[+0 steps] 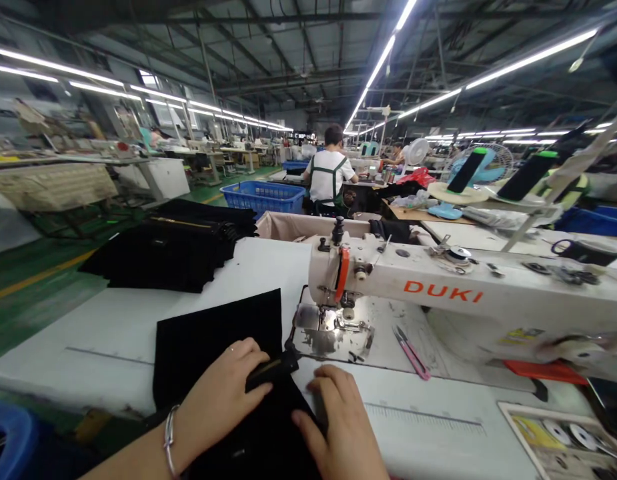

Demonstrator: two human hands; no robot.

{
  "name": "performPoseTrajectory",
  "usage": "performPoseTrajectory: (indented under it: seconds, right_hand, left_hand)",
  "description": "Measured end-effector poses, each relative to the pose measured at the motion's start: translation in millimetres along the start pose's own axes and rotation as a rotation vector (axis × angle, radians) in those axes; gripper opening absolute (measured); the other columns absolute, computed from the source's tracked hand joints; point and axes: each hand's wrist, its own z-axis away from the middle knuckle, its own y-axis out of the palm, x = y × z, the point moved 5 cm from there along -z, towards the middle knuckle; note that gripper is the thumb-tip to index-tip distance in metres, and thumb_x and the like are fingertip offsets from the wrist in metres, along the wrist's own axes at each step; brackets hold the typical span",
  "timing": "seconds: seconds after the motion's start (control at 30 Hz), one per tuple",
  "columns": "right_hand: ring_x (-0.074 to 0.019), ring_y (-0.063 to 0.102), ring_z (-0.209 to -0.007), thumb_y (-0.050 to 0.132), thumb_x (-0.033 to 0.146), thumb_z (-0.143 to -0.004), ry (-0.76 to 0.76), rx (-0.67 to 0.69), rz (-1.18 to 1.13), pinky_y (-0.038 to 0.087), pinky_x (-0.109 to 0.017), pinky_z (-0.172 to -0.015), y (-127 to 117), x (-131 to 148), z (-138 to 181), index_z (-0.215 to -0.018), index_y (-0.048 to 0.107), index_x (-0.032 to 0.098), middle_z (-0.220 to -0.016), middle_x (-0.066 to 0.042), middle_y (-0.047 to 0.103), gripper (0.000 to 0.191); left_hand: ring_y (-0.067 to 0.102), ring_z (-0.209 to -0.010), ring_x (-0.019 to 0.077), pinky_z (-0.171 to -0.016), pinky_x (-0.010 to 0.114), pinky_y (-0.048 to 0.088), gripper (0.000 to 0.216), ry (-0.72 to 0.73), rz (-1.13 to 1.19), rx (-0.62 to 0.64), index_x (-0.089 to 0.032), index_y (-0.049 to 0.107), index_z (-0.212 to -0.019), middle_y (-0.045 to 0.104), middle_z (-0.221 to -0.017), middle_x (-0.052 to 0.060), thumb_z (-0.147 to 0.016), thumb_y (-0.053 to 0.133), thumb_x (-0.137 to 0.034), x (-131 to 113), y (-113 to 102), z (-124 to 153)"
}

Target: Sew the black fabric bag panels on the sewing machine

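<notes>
My left hand [231,387], with a bracelet at the wrist, is closed on a folded-over edge of a black fabric piece [273,433]. A strip with a brassy line, like a zipper [268,368], runs along that fold. Under it lies a flat black panel [218,333] on the white table. My right hand [345,420] rests at the right edge of the fabric piece, thumb tip on the cloth, fingers curved and apart from the thumb. Just beyond both hands is the needle area of a white sewing machine [438,287], its metal plate [323,340] bare of cloth.
Pink-handled thread snips [413,353] lie right of the plate. Stacked black panels [173,243] sit at the far left of the table [113,327]. A bobbin tray [563,433] is at the lower right. Beyond are a blue basket [263,197] and a seated person [331,170].
</notes>
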Motion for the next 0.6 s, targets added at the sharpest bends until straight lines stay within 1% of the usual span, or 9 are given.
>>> performPoseTrajectory:
  seconds: [0.07, 0.13, 0.2, 0.27, 0.33, 0.4, 0.47, 0.53, 0.6]
  right_hand:
    - [-0.0295, 0.058, -0.111, 0.073, 0.012, -0.083, 0.019, 0.021, -0.036, 0.052, -0.046, -0.098, -4, 4, -2, -0.102, 0.064, 0.022, -0.119, -0.01, 0.061, 0.024]
    - [-0.0282, 0.058, -0.111, 0.069, 0.011, -0.086, -0.002, 0.042, -0.086, 0.053, -0.044, -0.097, -12, 12, -8, -0.096, 0.064, 0.023, -0.118, -0.009, 0.061, 0.017]
    - [-0.0286, 0.055, -0.119, 0.065, 0.011, -0.088, -0.053, 0.027, -0.123, 0.05, -0.045, -0.101, -26, 24, -16, -0.095, 0.064, 0.023, -0.126, -0.01, 0.059, 0.013]
    - [-0.0311, 0.047, -0.132, 0.065, 0.013, -0.09, -0.133, -0.008, -0.142, 0.044, -0.05, -0.109, -42, 39, -24, -0.096, 0.066, 0.023, -0.139, -0.009, 0.054, 0.012]
    - [-0.0315, 0.045, -0.137, 0.065, 0.014, -0.09, -0.215, -0.037, -0.171, 0.038, -0.053, -0.113, -57, 52, -30, -0.096, 0.068, 0.024, -0.14, -0.007, 0.057, 0.012]
    - [-0.0278, 0.056, -0.127, 0.067, 0.015, -0.09, -0.261, -0.058, -0.224, 0.04, -0.05, -0.112, -68, 63, -34, -0.096, 0.07, 0.025, -0.128, -0.004, 0.067, 0.012]
    - [-0.0217, 0.066, -0.108, 0.069, 0.015, -0.089, -0.258, -0.084, -0.293, 0.049, -0.039, -0.102, -76, 69, -37, -0.094, 0.071, 0.026, -0.113, -0.001, 0.073, 0.012]
    - [-0.0167, 0.07, -0.095, 0.071, 0.015, -0.088, -0.227, -0.107, -0.352, 0.054, -0.028, -0.087, -81, 72, -36, -0.091, 0.072, 0.025, -0.105, 0.001, 0.074, 0.011]
    - [-0.0137, 0.07, -0.09, 0.072, 0.014, -0.085, -0.198, -0.122, -0.385, 0.053, -0.023, -0.079, -85, 74, -34, -0.086, 0.07, 0.025, -0.1, 0.003, 0.074, 0.011]
  left_hand:
    - [0.062, -0.093, 0.022, -0.086, 0.036, 0.047, 0.011, -0.032, 0.092, 0.014, -0.02, 0.069, -0.091, 0.064, -0.096, 0.003, -0.087, 0.059, -0.017, 0, -8, -1]
    - [0.063, -0.086, 0.0203, -0.079, 0.033, 0.046, 0.012, -0.07, 0.22, 0.045, -0.02, 0.066, -0.086, 0.065, -0.09, 0.001, -0.088, 0.055, -0.018, -1, -23, -1]
    - [0.065, -0.09, 0.0209, -0.081, 0.031, 0.048, 0.01, -0.104, 0.409, 0.084, -0.022, 0.067, -0.094, 0.068, -0.093, 0.0, -0.089, 0.059, -0.024, -5, -42, 2]
    - [0.066, -0.1, 0.0228, -0.087, 0.031, 0.049, 0.021, -0.117, 0.608, 0.11, -0.023, 0.068, -0.106, 0.071, -0.103, 0.001, -0.088, 0.067, -0.035, -12, -59, 6]
    - [0.067, -0.102, 0.0241, -0.089, 0.03, 0.05, 0.033, -0.126, 0.748, 0.107, -0.022, 0.069, -0.111, 0.072, -0.106, 0.002, -0.086, 0.072, -0.044, -18, -72, 12]
    - [0.068, -0.096, 0.0242, -0.084, 0.029, 0.052, 0.037, -0.158, 0.836, 0.08, -0.022, 0.072, -0.109, 0.073, -0.102, 0.003, -0.085, 0.074, -0.049, -21, -79, 17]
    - [0.069, -0.095, 0.0245, -0.084, 0.029, 0.054, 0.037, -0.182, 0.927, 0.043, -0.023, 0.074, -0.109, 0.074, -0.101, 0.003, -0.083, 0.076, -0.049, -23, -79, 21]
    - [0.069, -0.099, 0.025, -0.086, 0.028, 0.054, 0.036, -0.19, 1.013, -0.005, -0.025, 0.074, -0.11, 0.075, -0.104, 0.002, -0.082, 0.079, -0.047, -24, -78, 25]
    - [0.069, -0.099, 0.0238, -0.086, 0.026, 0.055, 0.033, -0.187, 1.059, -0.035, -0.027, 0.075, -0.108, 0.075, -0.103, 0.001, -0.081, 0.08, -0.045, -25, -77, 29]
